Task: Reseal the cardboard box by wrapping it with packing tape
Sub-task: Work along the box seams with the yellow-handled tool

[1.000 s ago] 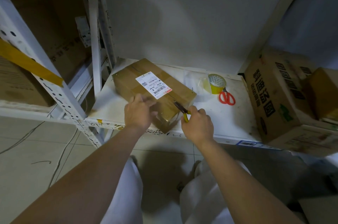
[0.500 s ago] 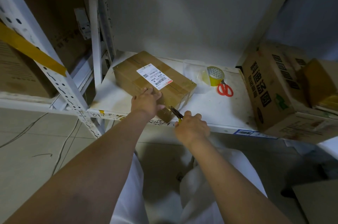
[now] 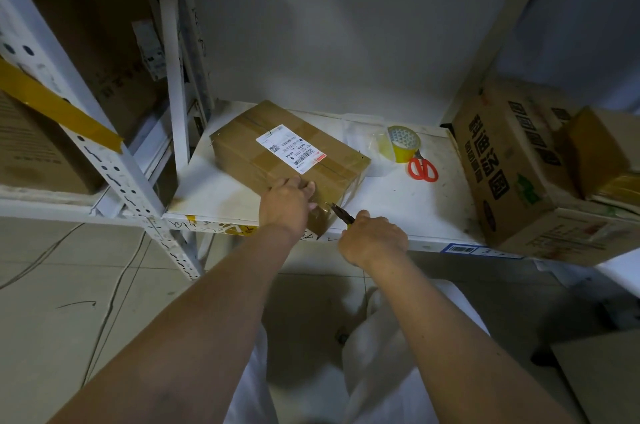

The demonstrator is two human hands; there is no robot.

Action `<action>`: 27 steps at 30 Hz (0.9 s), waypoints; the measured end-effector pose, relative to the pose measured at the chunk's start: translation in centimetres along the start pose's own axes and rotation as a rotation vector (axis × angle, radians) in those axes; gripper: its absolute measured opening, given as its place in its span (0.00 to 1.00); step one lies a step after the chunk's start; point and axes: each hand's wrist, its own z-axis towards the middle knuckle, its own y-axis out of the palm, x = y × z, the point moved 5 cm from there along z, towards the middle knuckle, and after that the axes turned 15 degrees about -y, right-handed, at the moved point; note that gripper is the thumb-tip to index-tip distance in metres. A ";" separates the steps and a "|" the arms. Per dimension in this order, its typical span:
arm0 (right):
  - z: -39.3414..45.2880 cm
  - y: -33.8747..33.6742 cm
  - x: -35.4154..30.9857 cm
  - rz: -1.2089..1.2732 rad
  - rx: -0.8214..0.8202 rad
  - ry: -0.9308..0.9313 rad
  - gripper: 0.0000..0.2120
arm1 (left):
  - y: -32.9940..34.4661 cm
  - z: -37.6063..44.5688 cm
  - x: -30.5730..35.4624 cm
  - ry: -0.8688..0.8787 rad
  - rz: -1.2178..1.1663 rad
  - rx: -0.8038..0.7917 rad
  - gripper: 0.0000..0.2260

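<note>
Bare shelf (image 3: pixel 398 205) between box (image 3: pixel 277 153) and scissors (image 3: pixel 422 170) — open passage

red scissors (image 3: pixel 422 169) beside printed carton (image 3: pixel 502 167) on shelf (image 3: pixel 398 208)

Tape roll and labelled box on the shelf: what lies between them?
In the head view, a clear plastic bag lies on the white shelf between the cardboard box and the yellow tape roll.

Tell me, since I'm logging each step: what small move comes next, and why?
Probably close the yellow-handled cutter in the right hand on the tape at the cardboard box corner: its tip sits there, and the left hand presses the box's near end.
</note>
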 end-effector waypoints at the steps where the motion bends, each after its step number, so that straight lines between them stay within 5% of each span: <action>1: 0.0 0.0 0.0 -0.004 0.000 -0.004 0.17 | 0.0 0.0 0.1 0.016 0.005 0.013 0.21; 8: -0.3 0.2 -0.3 -0.003 0.009 -0.041 0.18 | -0.6 0.7 0.0 0.136 0.086 -0.003 0.25; 14: -0.2 0.5 -1.1 -0.012 -0.042 -0.038 0.17 | -0.6 -0.3 0.5 0.113 0.067 0.101 0.22; 27: -0.2 0.3 -3.2 0.144 -0.162 -0.011 0.20 | -0.3 0.6 0.6 0.115 0.047 0.061 0.22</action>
